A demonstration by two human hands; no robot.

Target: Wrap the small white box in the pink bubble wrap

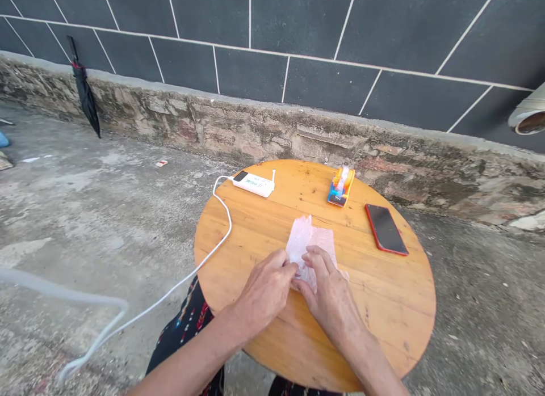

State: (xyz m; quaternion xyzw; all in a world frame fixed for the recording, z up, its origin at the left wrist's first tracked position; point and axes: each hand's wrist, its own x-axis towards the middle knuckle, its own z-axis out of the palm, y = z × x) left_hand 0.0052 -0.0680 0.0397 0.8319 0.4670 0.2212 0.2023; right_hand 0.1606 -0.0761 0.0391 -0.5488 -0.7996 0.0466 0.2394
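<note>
Closest to me, as I watched remotely, two bare forearms [221,340] reached forward over a round wooden bench [259,228], with dark patterned trousers [181,328] showing beneath its left side. The left hand [269,288] was curled, and its thumb and fingers looked closed on the near part of a thin pink sheet [321,240]. The right hand [326,285] was loosely bent, fingertips resting on the sheet, thumb pointing toward the left hand; I could not tell whether it gripped anything, since the sheet's near edge was mostly hidden.

The sheet lay near the middle of the bench, wrinkled, its far part spread open with an uneven top edge. I judged the handling to be only partway along: creases were there, but I saw no finished shape and no tape on it, and the near edge seemed to be the part left to work.

A white cable [230,221] rose from the lower left onto the bench. To the right, a red-edged phone [386,230] lay with its dark screen up. Farther back stood an orange and blue tape dispenser [342,185], untouched, and at the far left a white device [254,184] with a short upright antenna, joined to the cable.

Beyond, a closed black umbrella [87,98] leaned against a rough stone base [255,129] below a dark tiled wall [255,70].
</note>
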